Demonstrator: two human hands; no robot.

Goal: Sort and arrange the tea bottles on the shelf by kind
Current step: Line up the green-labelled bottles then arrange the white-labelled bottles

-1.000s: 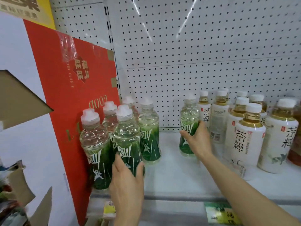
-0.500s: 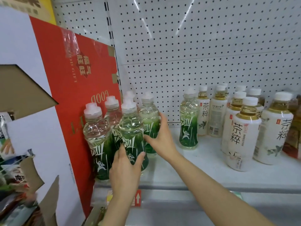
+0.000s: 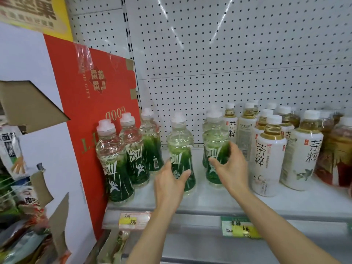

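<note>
White pegboard backs the white metal shelf (image 3: pixel 209 201). Left hand (image 3: pixel 169 182) grips a clear green-labelled bottle (image 3: pixel 181 149) at centre; right hand (image 3: pixel 231 168) wraps a matching bottle (image 3: pixel 214 138) at three o'clock. Grouping step, probably: next, slide both toward nine o'clock.

White shelf (image 3: pixel 219 199) carries green-labelled bottles (image 3: pixel 114 159), white-labelled bottles (image 3: pixel 266 159).

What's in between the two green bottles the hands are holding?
Nothing. In the head view, only bare white shelf and pegboard show between the left hand's bottle and the right hand's bottle.
</note>
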